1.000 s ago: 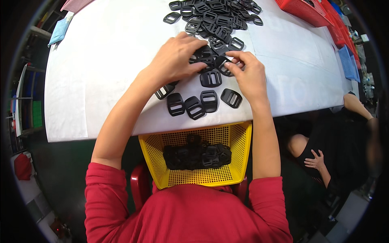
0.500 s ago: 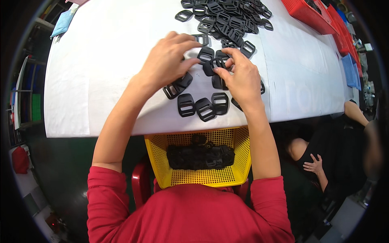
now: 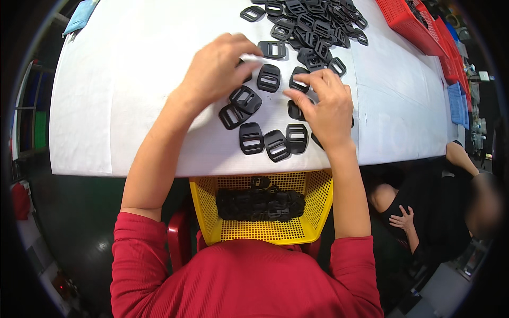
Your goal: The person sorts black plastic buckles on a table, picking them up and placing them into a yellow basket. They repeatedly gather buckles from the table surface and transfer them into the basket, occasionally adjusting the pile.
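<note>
My left hand (image 3: 220, 69) hovers over the white table, thumb and fingers apart and a little blurred, with part of a dark buckle showing beneath its thumb. My right hand (image 3: 327, 106) is open, its thumb and forefinger spread beside a black plastic strap buckle (image 3: 300, 79). Between the hands lies another buckle (image 3: 269, 78), flat and apart from both. Two overlapping buckles (image 3: 245, 99) rest below my left hand. Nearer the table's front edge, several more form a loose row (image 3: 277, 146). Some are partly hidden under my right hand and wrist.
A large heap of black buckles (image 3: 318, 24) covers the table's far middle. Red baskets (image 3: 405, 26) and a blue basket (image 3: 457, 100) stand along the right side. A yellow basket (image 3: 265, 233) holding black parts sits at my lap. A person in black (image 3: 435, 212) is at the right.
The buckle that was at my right fingertips is no longer there, and that hand has opened and moved slightly right. My left hand stays near its place. The view has shifted a little.
</note>
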